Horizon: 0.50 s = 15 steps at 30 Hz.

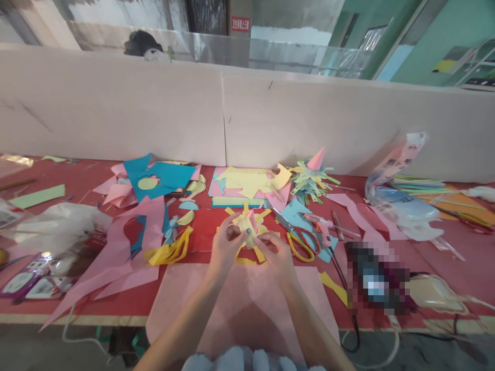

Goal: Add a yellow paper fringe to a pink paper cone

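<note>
In front of me, a yellow paper craft (246, 223) with strips fanning out around it and a bit of pink near its top is between my two hands. My left hand (228, 242) is closed on its left side, thumb pressed on the front face near a small dark dot. At the lower right, my right hand (276, 255) pinches the craft's edge with thumb and fingertips. Scissors (299, 242) with yellow and red handles lie just right of the right hand. Beyond them rests a pink glue gun (323, 226).
A pink paper cone (316, 160) with green fringe stands at the back. Cut paper scraps (166, 175) and yellow strips (174, 250) lie left. Plastic bags (58, 226) sit farther left. A pixelated object (377, 278) is at right. A white partition (154, 108) rises behind the red table.
</note>
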Each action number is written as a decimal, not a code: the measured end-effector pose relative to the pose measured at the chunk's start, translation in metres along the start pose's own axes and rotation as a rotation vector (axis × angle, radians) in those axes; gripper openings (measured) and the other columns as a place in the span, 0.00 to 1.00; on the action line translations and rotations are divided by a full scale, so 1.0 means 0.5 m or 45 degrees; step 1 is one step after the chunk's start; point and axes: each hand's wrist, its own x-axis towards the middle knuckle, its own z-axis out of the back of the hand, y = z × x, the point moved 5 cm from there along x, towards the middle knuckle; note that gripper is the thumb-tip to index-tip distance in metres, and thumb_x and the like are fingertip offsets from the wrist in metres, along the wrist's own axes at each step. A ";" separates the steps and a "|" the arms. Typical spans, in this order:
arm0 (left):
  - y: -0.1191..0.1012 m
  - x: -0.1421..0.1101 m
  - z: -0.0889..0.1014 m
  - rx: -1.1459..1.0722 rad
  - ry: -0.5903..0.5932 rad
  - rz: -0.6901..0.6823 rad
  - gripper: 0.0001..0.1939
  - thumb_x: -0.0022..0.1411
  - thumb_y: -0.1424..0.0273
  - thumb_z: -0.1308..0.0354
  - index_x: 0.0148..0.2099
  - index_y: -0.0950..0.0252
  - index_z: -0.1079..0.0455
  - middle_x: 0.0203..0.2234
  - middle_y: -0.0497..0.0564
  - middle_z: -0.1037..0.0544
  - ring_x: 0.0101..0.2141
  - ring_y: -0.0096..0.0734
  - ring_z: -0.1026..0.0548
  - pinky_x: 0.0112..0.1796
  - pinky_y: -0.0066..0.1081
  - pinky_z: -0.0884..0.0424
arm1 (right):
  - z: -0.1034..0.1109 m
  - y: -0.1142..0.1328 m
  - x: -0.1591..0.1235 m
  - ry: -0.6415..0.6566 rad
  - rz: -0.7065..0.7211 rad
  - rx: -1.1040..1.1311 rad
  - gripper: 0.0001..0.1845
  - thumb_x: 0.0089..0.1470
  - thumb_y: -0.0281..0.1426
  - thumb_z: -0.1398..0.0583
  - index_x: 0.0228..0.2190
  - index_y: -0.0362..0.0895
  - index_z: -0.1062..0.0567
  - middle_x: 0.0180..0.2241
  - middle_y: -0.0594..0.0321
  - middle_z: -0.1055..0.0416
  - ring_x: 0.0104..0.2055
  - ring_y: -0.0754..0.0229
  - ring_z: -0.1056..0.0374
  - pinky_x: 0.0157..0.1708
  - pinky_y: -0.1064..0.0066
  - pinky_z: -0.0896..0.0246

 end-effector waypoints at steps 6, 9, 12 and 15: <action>0.002 -0.005 0.001 0.024 -0.040 0.001 0.25 0.51 0.66 0.39 0.52 0.64 0.37 0.20 0.41 0.34 0.26 0.23 0.32 0.33 0.25 0.35 | -0.001 0.009 -0.003 -0.022 0.004 0.013 0.09 0.52 0.35 0.42 0.24 0.45 0.27 0.27 0.63 0.30 0.32 0.61 0.35 0.35 0.69 0.41; -0.003 -0.009 0.002 0.066 -0.076 -0.034 0.24 0.52 0.66 0.40 0.52 0.62 0.37 0.21 0.42 0.32 0.26 0.23 0.32 0.33 0.25 0.35 | -0.001 0.009 -0.005 -0.043 -0.007 0.029 0.08 0.52 0.35 0.42 0.25 0.45 0.27 0.28 0.63 0.30 0.33 0.61 0.35 0.35 0.69 0.41; -0.006 -0.012 0.001 0.101 -0.091 -0.059 0.23 0.52 0.66 0.40 0.51 0.62 0.35 0.20 0.42 0.32 0.25 0.23 0.31 0.32 0.24 0.35 | -0.003 0.005 -0.006 -0.057 -0.003 0.033 0.09 0.52 0.35 0.43 0.25 0.45 0.27 0.28 0.63 0.30 0.32 0.61 0.36 0.35 0.69 0.41; -0.003 -0.011 -0.001 0.076 -0.061 -0.042 0.25 0.53 0.65 0.41 0.53 0.62 0.38 0.22 0.43 0.29 0.27 0.25 0.29 0.33 0.25 0.34 | -0.001 -0.004 -0.005 -0.092 -0.004 0.036 0.09 0.51 0.36 0.42 0.25 0.45 0.27 0.28 0.63 0.30 0.33 0.61 0.35 0.34 0.70 0.40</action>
